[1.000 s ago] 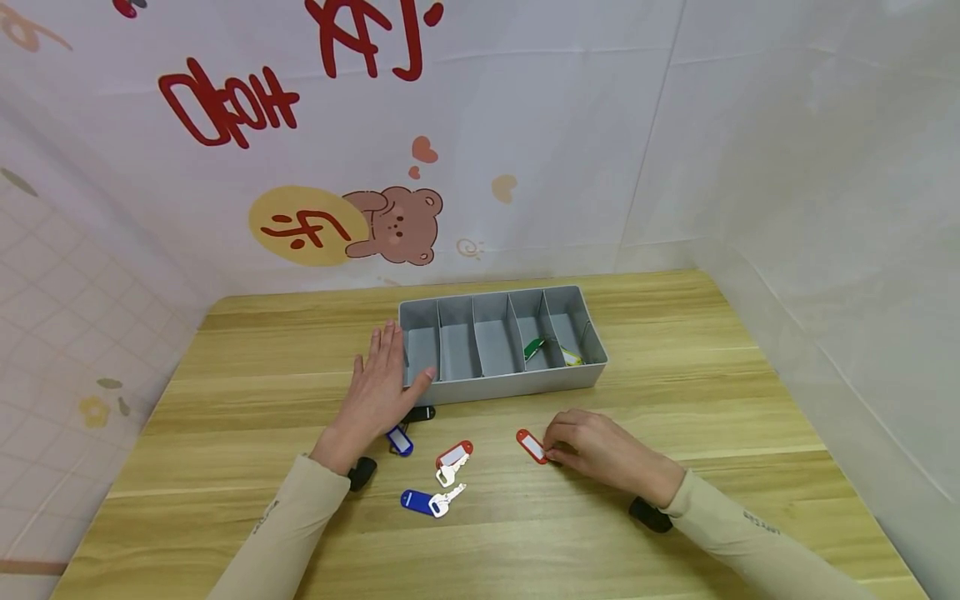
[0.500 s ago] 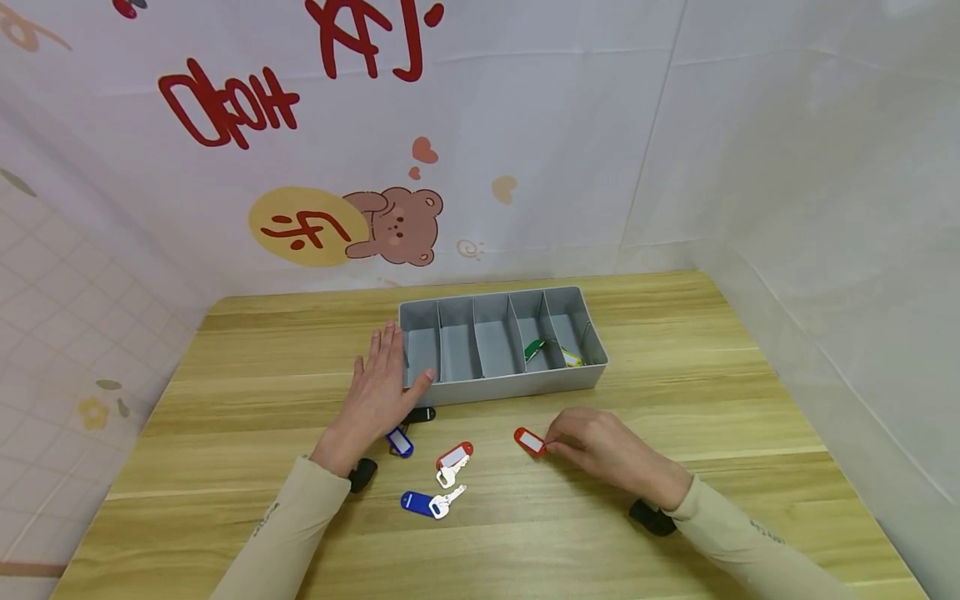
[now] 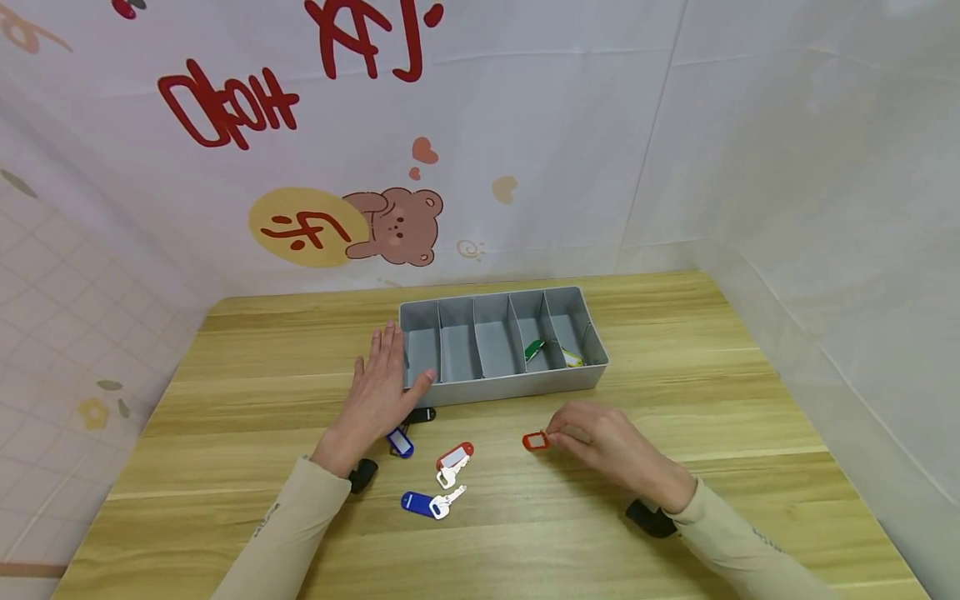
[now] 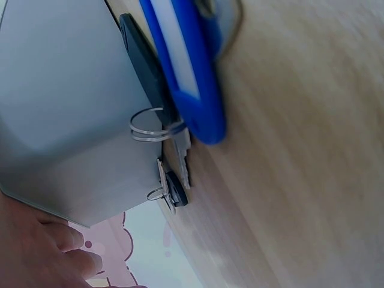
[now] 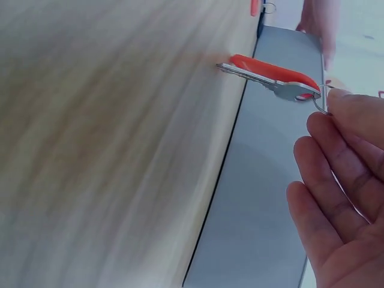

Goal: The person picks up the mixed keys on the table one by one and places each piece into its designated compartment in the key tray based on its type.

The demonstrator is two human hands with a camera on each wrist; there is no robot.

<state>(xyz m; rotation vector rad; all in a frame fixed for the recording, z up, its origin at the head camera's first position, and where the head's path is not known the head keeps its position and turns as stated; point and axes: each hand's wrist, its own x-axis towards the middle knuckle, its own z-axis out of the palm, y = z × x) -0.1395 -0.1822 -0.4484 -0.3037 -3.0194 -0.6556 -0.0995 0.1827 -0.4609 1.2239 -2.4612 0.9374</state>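
Red plastic key tag (image 5: 270, 68): pinched by right hand (image 3: 618, 450) near grey plastic tray's (image 3: 517, 386) front edge; left hand (image 3: 380, 383), straight-fingered, touches tray's left edge. Seemingly stowed: green tag (image 3: 535, 347), yellow tag (image 3: 572, 358). Outstanding on wooden desk (image 3: 555, 542): second red tag (image 3: 454, 456), blue tags (image 3: 416, 502), black tags (image 3: 425, 414).

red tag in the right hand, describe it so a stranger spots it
Find the grey tray, then the right hand in front of its right end. The red tag there is the only tag in a hand; the other red tag lies on the table.
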